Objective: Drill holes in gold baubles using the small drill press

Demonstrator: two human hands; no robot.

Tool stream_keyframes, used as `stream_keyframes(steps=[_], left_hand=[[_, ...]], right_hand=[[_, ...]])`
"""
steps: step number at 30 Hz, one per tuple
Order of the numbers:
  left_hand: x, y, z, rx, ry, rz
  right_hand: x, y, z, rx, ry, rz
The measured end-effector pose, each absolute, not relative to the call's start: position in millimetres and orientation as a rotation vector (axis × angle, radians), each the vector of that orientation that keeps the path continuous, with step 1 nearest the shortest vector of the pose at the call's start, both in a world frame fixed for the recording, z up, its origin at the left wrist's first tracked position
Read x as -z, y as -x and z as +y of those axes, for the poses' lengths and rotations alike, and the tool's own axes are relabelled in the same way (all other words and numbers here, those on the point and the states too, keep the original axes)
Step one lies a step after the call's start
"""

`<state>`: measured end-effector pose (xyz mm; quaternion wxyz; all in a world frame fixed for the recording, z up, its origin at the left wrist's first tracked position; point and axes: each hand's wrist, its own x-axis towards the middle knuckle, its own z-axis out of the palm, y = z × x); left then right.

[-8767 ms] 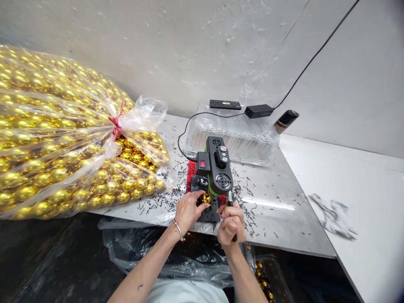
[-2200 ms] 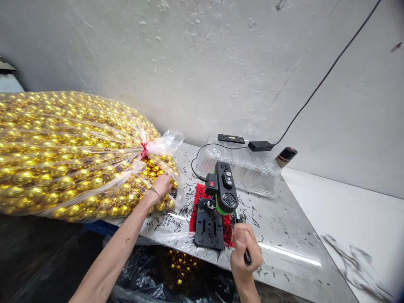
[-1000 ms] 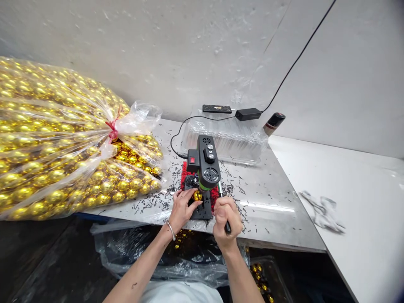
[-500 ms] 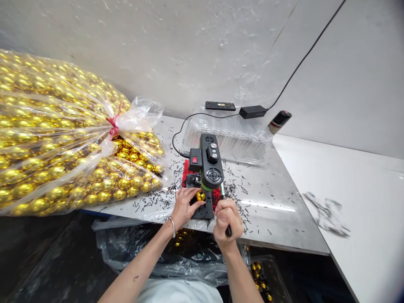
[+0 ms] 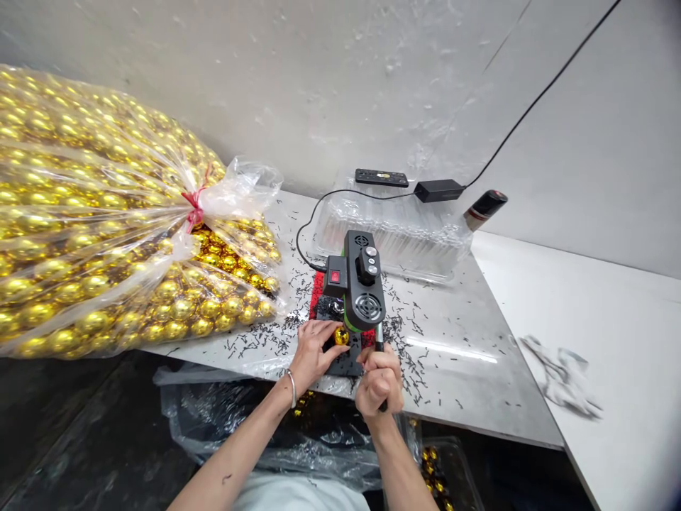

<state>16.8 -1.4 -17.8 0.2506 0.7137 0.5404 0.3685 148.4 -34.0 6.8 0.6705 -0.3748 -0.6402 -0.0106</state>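
Observation:
Between the thumb and fingers of my left hand (image 5: 313, 348) is a shiny gold ball (image 5: 341, 336), held on the dark base plate (image 5: 347, 364) of a small bench press. The black press head (image 5: 364, 280), with round vents, a red switch and silver buttons, stands over the ball and hides part of it. My right hand (image 5: 380, 383) is wrapped round the black grip of the press lever (image 5: 379, 337), to the right of the base. A red mat (image 5: 316, 292) shows beneath the press.
A large clear bag of gold balls (image 5: 96, 234), tied with red string, fills the left. Behind the press are clear plastic trays (image 5: 394, 234), a power adapter (image 5: 439, 189) and a dark-capped can (image 5: 484, 209). Black scraps litter the table (image 5: 457, 355); gloves (image 5: 561, 376) lie right.
The whole view has shifted slightly. My right hand and the lever grip sit a little closer to the press base. My left hand still holds the gold ball under the head.

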Motion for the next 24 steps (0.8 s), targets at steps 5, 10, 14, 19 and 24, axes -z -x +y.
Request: stream_keyframes(steps=[5,10,14,19,24], left_hand=[[17,-17,-1,-1.030,-1.944,1.451],[16,-17,0,-1.038,-1.934,1.441],[17,-17,1,-1.052,-1.938,1.432],[10,-18,0,-1.070,-1.866,1.454],[2,0,-41,-1.192,-1.833,1.400]], right_hand=[[-7,-150,-33,0.033,0.829,-1.432],[-5,-156,-32,0.078,0.834,-1.611],[-19,-156,-34,0.047,0.823,-1.551],[-76,-152,-39,-0.100,0.923,-1.492],[-107,-152,-41,-0.180,0.969,-1.499]])
